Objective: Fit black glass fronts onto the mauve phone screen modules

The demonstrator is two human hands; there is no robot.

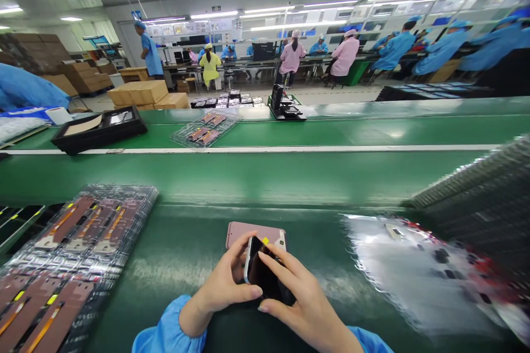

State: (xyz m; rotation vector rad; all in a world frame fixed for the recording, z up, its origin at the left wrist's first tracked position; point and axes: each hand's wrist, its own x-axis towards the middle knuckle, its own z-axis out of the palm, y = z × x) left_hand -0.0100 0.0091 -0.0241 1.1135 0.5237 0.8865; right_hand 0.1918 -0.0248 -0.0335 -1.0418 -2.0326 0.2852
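Near the bottom centre, a dark phone-like device (pixel 267 276) with a silvery edge is held tilted between both hands. My left hand (pixel 226 281) grips its left side, thumb at the lower edge and fingers round the top. The fingers of my right hand (pixel 300 292) press on its dark face and right side, with the thumb near the bottom edge. Just behind the hands, a pinkish flat panel (pixel 242 230) lies on the green work surface (pixel 182 253), partly covered by the fingers. A small yellow tab shows at the device's top edge.
Clear trays of brownish parts (pixel 120 226) lie at left. Plastic sheets or bags (pixel 389 265) and stacked trays (pixel 488 198) stand at right. Across the green belt are a black bin (pixel 99 132), another parts tray (pixel 207 128) and a black fixture (pixel 285 105). People sit at benches beyond.
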